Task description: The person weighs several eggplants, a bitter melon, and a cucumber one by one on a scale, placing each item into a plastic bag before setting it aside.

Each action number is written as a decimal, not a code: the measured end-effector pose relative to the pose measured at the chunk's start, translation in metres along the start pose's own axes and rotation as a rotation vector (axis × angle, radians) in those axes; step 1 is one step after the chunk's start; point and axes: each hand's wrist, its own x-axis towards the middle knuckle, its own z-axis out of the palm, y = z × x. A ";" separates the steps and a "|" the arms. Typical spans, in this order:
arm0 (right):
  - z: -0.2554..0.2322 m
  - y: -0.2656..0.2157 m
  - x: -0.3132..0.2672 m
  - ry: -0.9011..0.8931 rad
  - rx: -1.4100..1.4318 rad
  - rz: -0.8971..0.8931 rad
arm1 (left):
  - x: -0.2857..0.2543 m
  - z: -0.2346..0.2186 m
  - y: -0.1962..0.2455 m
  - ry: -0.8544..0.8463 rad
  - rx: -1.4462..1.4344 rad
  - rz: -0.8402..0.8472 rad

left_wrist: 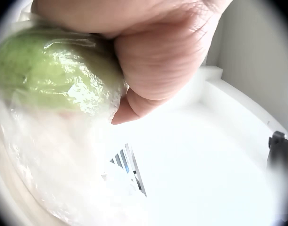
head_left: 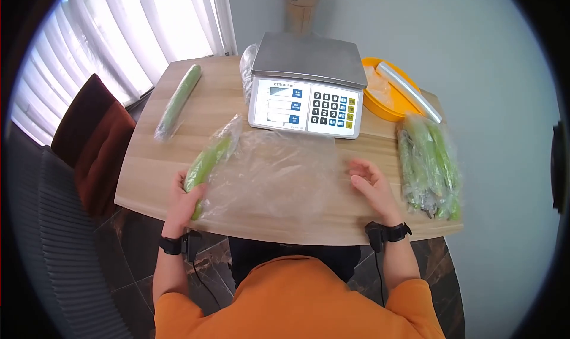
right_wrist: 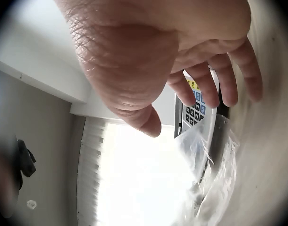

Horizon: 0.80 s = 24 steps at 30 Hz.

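A long green vegetable [head_left: 208, 161] lies in a clear plastic bag [head_left: 279, 172] whose loose film spreads to the right across the table in front of the scale. My left hand [head_left: 185, 197] grips the vegetable's near end through the film; the left wrist view shows the palm against the wrapped green vegetable [left_wrist: 59, 70]. My right hand [head_left: 375, 187] is held off the bag's right side, fingers loosely bent and holding nothing. In the right wrist view, the film [right_wrist: 214, 174] is beyond the fingers of the right hand [right_wrist: 163, 61].
A digital scale [head_left: 309, 83] stands at the back centre. One wrapped green vegetable [head_left: 179, 101] lies at the left. An orange basin [head_left: 380, 108] holding a film roll [head_left: 409, 92] is at the back right, with bagged green vegetables [head_left: 428, 166] in front of it.
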 end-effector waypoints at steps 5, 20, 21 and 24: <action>0.040 -0.012 -0.006 0.120 -0.490 -0.567 | -0.001 -0.006 0.002 0.207 0.481 0.283; 0.111 0.017 -0.007 -0.407 -0.831 -0.735 | -0.016 0.022 0.029 -0.075 0.872 0.390; 0.109 0.014 -0.008 -0.472 -0.757 -0.694 | -0.016 0.019 0.028 -0.073 0.879 0.350; 0.100 -0.001 -0.011 -0.631 -0.563 -0.591 | -0.019 0.014 0.036 -0.135 0.935 0.208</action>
